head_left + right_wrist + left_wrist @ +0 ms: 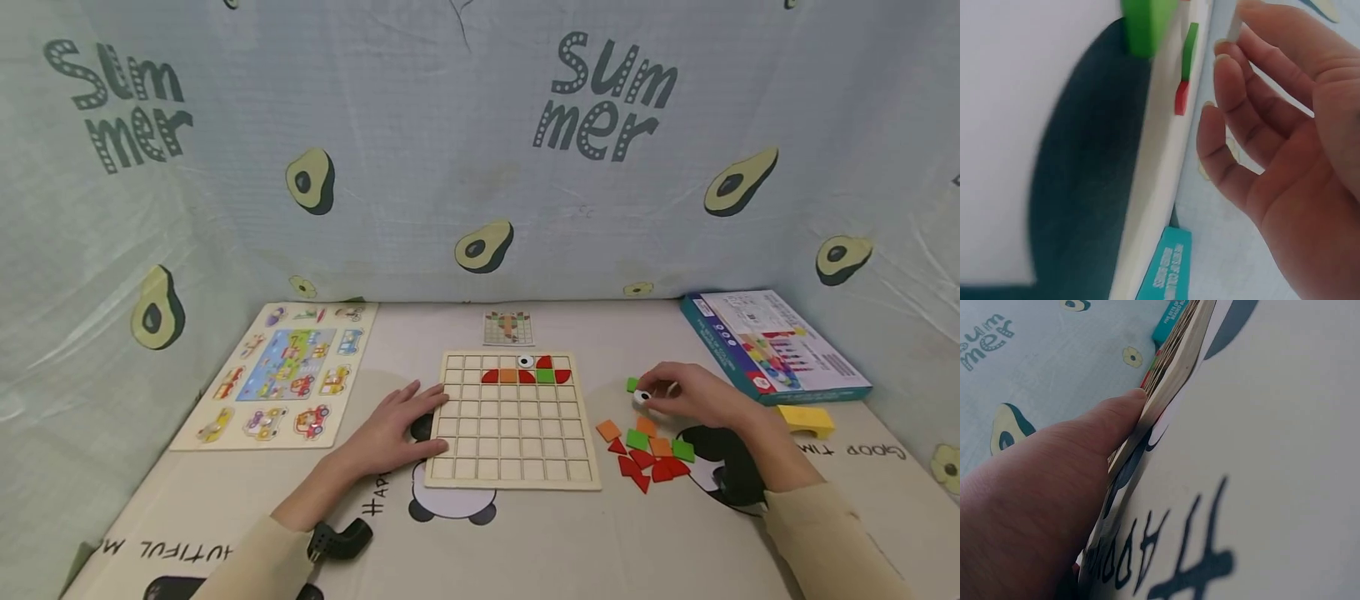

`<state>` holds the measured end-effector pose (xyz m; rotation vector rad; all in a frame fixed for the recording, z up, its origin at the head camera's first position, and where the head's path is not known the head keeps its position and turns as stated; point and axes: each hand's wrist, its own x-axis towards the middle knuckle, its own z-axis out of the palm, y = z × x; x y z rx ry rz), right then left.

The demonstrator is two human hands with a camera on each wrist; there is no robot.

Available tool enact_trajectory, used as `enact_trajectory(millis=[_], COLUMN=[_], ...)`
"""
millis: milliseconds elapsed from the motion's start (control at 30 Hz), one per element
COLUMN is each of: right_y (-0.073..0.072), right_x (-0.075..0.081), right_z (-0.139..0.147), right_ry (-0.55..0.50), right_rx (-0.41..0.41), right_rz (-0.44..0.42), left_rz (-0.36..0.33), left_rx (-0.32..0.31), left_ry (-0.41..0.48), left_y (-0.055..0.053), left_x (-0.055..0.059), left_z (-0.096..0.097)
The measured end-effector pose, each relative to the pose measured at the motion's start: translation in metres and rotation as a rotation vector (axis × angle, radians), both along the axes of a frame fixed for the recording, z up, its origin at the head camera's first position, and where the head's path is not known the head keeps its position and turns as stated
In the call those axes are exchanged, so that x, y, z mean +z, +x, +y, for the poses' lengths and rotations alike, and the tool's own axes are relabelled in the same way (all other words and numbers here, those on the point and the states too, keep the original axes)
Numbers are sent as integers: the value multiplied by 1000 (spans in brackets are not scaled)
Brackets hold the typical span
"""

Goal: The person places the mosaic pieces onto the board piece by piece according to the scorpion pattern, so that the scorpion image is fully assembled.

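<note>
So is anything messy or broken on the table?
Nothing looks broken. The loose tiles lie in a jumbled pile right of the grid board, and one green tile sits apart by the right hand.

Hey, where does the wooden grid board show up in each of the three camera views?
Head: the wooden grid board lies mid-table, the left hand resting at its left edge.
Left wrist: only its edge shows, running up to top centre, a fingertip against it.
Right wrist: I cannot make it out there for certain.
Shared landmark: the teal box, top of the left wrist view and bottom of the right wrist view.
</note>
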<state>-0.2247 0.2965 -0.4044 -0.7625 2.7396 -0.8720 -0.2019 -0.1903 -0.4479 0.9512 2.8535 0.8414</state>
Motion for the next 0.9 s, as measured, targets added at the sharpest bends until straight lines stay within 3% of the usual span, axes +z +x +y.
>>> enact_trajectory(millis=[300, 567, 900], right_y=[-12, -30, -49], right_x=[7, 18, 26], right_z=[-22, -56, -98], right_ry=[-22, 7, -28], right_rx=[25, 25, 69], right_rz=[77, 81, 81], left_rz=[-15, 14, -8], left_rx=[6, -3, 2], left_ry=[3, 19, 4], left_y=[1, 0, -1], left_x=[0, -2, -1], left_z=[1, 0, 1])
